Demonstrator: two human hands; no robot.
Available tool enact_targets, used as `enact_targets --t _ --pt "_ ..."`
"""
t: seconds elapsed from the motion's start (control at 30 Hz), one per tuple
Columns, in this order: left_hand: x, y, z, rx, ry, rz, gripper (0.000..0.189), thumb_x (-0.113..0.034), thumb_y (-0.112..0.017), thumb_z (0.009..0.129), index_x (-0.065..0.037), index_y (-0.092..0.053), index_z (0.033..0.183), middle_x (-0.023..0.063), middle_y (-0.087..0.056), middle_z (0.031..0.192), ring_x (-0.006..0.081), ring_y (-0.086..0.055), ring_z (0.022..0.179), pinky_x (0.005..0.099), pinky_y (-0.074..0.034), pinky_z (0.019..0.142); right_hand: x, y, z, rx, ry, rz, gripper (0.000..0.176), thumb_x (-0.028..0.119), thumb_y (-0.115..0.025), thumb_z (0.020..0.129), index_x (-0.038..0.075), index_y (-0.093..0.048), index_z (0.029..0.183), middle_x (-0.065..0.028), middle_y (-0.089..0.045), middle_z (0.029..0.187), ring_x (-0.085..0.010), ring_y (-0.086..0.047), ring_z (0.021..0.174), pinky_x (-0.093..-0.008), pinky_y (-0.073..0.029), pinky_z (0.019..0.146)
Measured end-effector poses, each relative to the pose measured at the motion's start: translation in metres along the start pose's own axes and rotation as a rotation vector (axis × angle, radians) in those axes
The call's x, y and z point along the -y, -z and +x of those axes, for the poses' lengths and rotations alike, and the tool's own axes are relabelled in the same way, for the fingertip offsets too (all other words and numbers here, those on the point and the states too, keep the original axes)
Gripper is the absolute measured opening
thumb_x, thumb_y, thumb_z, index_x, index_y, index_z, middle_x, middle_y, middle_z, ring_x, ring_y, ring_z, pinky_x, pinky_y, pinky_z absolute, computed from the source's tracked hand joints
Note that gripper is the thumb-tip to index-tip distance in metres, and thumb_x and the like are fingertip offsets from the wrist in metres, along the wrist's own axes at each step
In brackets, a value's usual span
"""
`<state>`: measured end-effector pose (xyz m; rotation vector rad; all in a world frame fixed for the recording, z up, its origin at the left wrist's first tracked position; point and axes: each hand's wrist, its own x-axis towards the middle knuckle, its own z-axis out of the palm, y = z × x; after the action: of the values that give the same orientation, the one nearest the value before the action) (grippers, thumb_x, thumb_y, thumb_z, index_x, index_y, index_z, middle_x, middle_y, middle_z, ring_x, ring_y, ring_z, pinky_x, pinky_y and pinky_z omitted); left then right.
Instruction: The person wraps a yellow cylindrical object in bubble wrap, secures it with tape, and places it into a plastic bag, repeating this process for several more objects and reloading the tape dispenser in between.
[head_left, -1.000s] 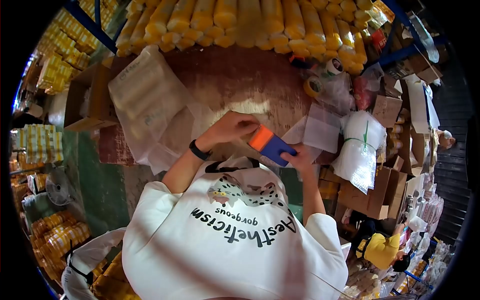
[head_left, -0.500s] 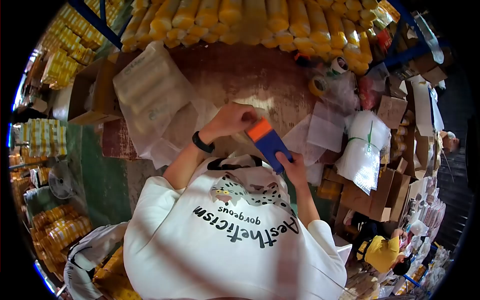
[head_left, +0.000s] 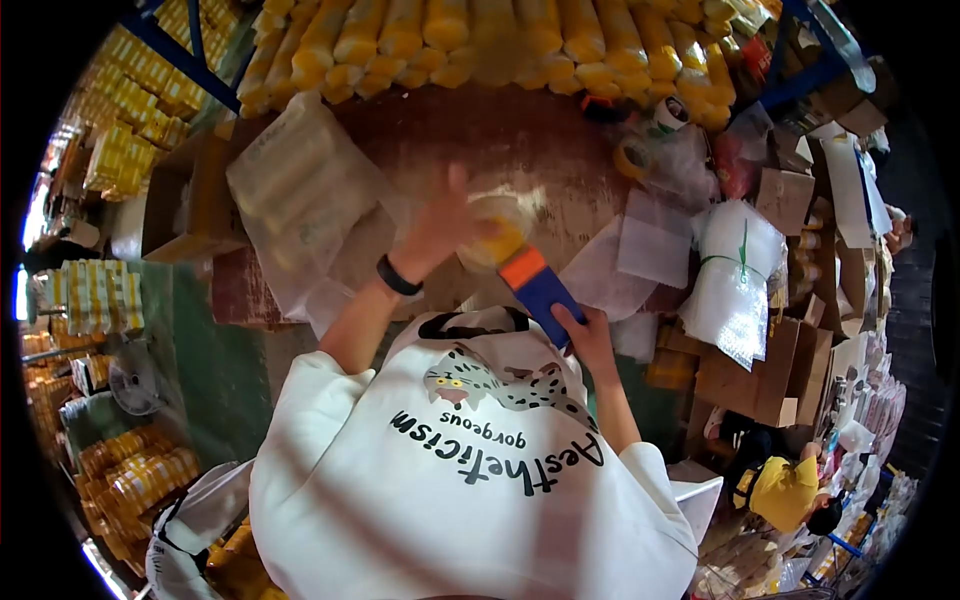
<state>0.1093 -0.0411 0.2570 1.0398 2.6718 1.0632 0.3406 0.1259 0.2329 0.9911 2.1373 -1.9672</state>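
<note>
My right hand [head_left: 590,335] is wrapped round the blue end of a blue and orange object [head_left: 540,295], which slants up and left. Beyond its orange end is a blurred yellow piece [head_left: 503,243], beside a pale, see-through round shape [head_left: 480,250]. My left hand [head_left: 438,228], with a black band on the wrist, is left of these; it is smeared by motion, but its fingers look spread, with nothing visible held. A clear plastic bag with pale rolls inside [head_left: 300,175] lies to its left on the worn reddish table [head_left: 430,125].
Yellow-wrapped rolls [head_left: 480,35] line the far edge. Tape rolls [head_left: 632,158] and plastic sheets [head_left: 655,235] lie at the right, near a tied bubble-wrap bundle [head_left: 738,280]. A cardboard box [head_left: 190,200] stands at the left. A person in yellow [head_left: 783,492] is at lower right.
My left hand has come away from the orange end, moving left, and its fingers have opened out. The yellow piece now shows past that end. My right hand keeps its hold.
</note>
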Motion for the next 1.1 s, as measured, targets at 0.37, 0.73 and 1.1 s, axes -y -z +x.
enact_targets --t 0.37,0.73,1.1 --pt "0.021 0.019 0.011 0.292 -0.607 0.112 0.09 -0.022 -0.083 0.06 -0.011 -0.039 0.138 0.0144 -0.042 0.136 0.0339 -0.04 0.126 0.0436 -0.037 0.102 0.004 -0.04 0.041 -0.002 0.087 -0.039 0.044 0.04 -0.068 0.085 -0.004 -0.069 0.091 -0.0035 -0.057 0.056 -0.0086 -0.053 0.045 -0.0253 -0.042 0.042" --pt "0.102 0.029 0.076 0.52 -0.417 -0.133 0.094 -0.02 -0.083 0.062 -0.016 -0.035 0.142 0.0098 -0.036 0.144 0.03 -0.03 0.133 0.0395 -0.029 0.11 -0.094 -0.044 0.093 -0.004 0.026 -0.067 0.054 0.051 -0.067 0.081 -0.001 -0.07 0.091 -0.0075 -0.064 0.065 -0.0123 -0.06 0.06 -0.0306 -0.048 0.058" --pt "0.174 0.005 0.136 0.702 0.17 -0.672 0.076 -0.021 -0.07 0.077 -0.015 -0.034 0.145 0.005 -0.041 0.142 0.0203 -0.036 0.13 0.0317 -0.026 0.109 -0.032 -0.078 0.128 -0.094 0.001 -0.447 0.073 0.068 -0.048 0.084 -0.002 -0.068 0.081 -0.0182 -0.064 0.066 -0.0327 -0.066 0.066 -0.0409 -0.051 0.066"
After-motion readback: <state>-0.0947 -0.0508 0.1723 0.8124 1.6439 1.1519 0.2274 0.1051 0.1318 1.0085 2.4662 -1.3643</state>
